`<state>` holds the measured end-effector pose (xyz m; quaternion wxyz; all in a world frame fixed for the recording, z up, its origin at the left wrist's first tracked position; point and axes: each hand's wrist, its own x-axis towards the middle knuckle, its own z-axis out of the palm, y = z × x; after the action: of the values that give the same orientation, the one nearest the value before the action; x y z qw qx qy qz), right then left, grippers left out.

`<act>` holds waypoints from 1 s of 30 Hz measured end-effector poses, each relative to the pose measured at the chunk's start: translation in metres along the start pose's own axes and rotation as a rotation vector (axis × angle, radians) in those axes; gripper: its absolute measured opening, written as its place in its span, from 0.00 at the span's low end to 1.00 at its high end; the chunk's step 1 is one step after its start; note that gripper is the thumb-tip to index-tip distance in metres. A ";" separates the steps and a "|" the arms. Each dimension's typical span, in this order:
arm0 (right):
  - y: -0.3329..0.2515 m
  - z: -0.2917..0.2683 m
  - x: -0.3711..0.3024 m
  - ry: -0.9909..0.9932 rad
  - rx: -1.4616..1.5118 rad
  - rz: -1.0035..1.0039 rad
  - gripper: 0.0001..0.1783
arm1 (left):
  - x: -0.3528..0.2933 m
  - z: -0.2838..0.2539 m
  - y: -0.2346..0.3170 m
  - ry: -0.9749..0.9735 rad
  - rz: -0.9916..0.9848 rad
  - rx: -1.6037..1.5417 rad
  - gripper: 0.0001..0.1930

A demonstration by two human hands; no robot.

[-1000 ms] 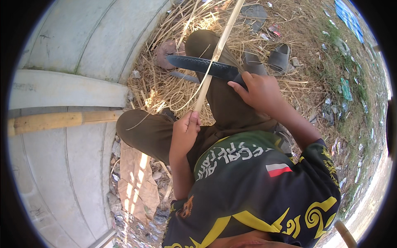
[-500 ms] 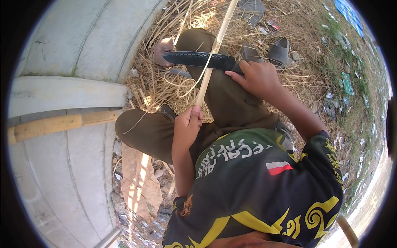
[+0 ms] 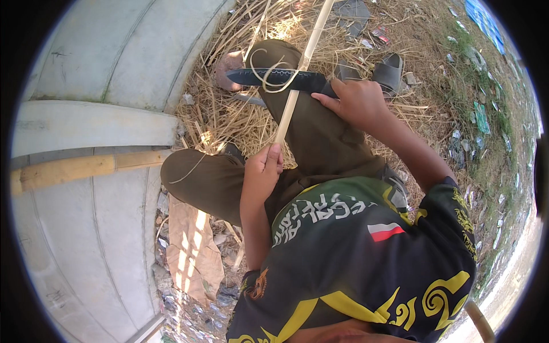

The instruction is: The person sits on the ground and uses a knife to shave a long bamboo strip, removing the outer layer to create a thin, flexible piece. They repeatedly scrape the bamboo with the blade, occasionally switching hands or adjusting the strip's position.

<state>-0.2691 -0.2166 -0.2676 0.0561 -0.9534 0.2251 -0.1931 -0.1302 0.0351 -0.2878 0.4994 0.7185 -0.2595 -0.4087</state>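
Pale and straw-coloured, a long thin strip (image 3: 313, 40) is held slantwise above the brown trouser leg (image 3: 326, 137), its far end running out of view at the top. Its near end is gripped by the left hand (image 3: 263, 171), fingers closed and thumb laid on top. The handle of a dark-bladed knife (image 3: 309, 82) is wrapped by the right hand (image 3: 363, 104), thumb extended; the blade is set crosswise at the strip, and a curled shaving (image 3: 280, 91) is seen there. Whether the strip is rested on the leg cannot be told. It is judged light, springy and fairly stiff lengthwise, liable to split along the grain, with possibly sharp edges; it is best grasped firmly near the end, well clear of the blade.
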 end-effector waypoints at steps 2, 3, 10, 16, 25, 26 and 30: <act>-0.005 -0.004 -0.003 -0.031 0.027 0.018 0.32 | -0.001 0.000 0.003 -0.010 -0.032 -0.043 0.21; -0.008 -0.006 -0.008 -0.066 0.061 0.024 0.33 | -0.001 -0.001 0.003 -0.014 -0.048 -0.041 0.21; 0.022 0.012 0.002 0.135 -0.023 -0.136 0.34 | -0.004 -0.002 -0.001 0.024 0.003 0.056 0.21; 0.000 -0.002 -0.016 0.009 -0.013 -0.160 0.34 | -0.004 0.001 0.000 0.007 -0.027 0.012 0.21; 0.037 -0.030 0.020 0.120 -0.013 0.060 0.32 | -0.024 0.010 -0.003 -0.001 -0.104 -0.055 0.21; 0.030 -0.026 0.013 0.115 0.030 -0.005 0.32 | -0.024 0.009 -0.003 0.004 -0.098 -0.057 0.21; 0.011 -0.021 -0.014 -0.002 0.068 -0.202 0.32 | -0.023 0.012 0.000 0.029 -0.028 0.020 0.22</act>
<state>-0.2937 -0.2203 -0.2549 0.0689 -0.9689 0.1212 -0.2044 -0.1525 0.0466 -0.2825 0.4902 0.7329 -0.2462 -0.4023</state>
